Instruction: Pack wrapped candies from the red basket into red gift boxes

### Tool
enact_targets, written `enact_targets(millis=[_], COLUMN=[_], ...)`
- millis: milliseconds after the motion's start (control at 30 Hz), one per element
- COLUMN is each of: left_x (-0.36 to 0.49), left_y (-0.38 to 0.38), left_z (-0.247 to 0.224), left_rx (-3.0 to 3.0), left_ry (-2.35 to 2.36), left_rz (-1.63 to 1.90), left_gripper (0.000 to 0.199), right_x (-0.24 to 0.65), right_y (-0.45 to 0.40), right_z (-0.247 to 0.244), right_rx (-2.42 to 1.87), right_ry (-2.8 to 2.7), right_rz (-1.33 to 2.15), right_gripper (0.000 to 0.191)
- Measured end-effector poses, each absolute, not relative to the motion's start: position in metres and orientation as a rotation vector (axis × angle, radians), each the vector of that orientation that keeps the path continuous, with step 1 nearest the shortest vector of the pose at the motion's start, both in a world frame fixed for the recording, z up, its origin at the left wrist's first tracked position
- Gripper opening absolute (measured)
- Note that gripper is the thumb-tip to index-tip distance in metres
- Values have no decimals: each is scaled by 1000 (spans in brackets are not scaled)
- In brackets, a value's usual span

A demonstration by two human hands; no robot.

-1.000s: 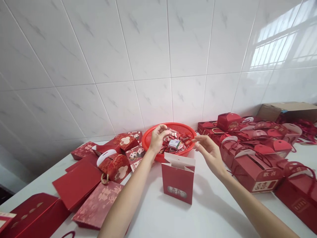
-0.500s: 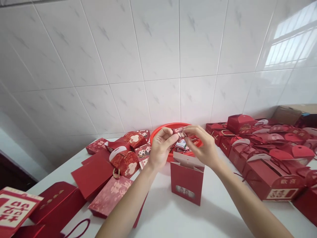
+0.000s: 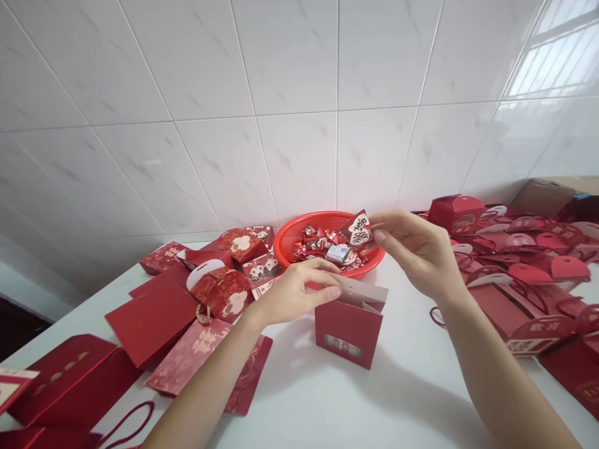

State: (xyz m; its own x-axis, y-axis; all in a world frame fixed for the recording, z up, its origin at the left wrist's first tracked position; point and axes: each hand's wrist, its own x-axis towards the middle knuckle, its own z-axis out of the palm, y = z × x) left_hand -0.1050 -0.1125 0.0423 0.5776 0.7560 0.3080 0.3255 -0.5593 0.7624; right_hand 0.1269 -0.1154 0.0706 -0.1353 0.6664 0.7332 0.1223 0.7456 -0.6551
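In my right hand point(image 3: 416, 252) is a small dark-red packet point(image 3: 358, 231) with a pale heart-shaped label and dark characters, pinched by one edge between thumb and fingers. My left hand point(image 3: 299, 288) holds the upper left edge of a red paper gift box point(image 3: 349, 330). This box stands upright on the white table, its top flaps raised and a small window low on its front. Behind it is a red plastic basket point(image 3: 281, 240) of wrapped candies point(image 3: 318, 240). A pale packet point(image 3: 337, 253) lies on top of them. The packet in my right hand is above the basket's right side.
Red gift boxes point(image 3: 150, 318) of several designs lie on the left of the white table point(image 3: 299, 399). Rows of red handled boxes point(image 3: 510, 305) crowd the right side. A cardboard carton point(image 3: 543, 196) stands at the far right, and a tiled wall point(image 3: 294, 162) runs behind.
My hands were together above the basket with the red packet between them. My left hand has come down to the gift box, while the right has moved rightward with the packet.
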Motion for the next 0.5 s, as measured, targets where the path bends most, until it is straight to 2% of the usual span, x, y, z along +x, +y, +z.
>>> enact_targets(millis=[167, 367, 500], left_x=[-105, -115, -110], left_y=[-108, -123, -144], left_z=[40, 58, 64], left_rx=[2083, 2183, 2306], left_ry=[805, 780, 758], left_rz=[741, 544, 591], left_gripper=[16, 41, 39], right_x=[135, 145, 148], right_y=[-122, -145, -174], right_z=[75, 88, 101], right_rx=[-749, -759, -753], right_ry=[-1823, -2118, -2238], right_rz=[538, 418, 316], right_gripper=[14, 9, 15])
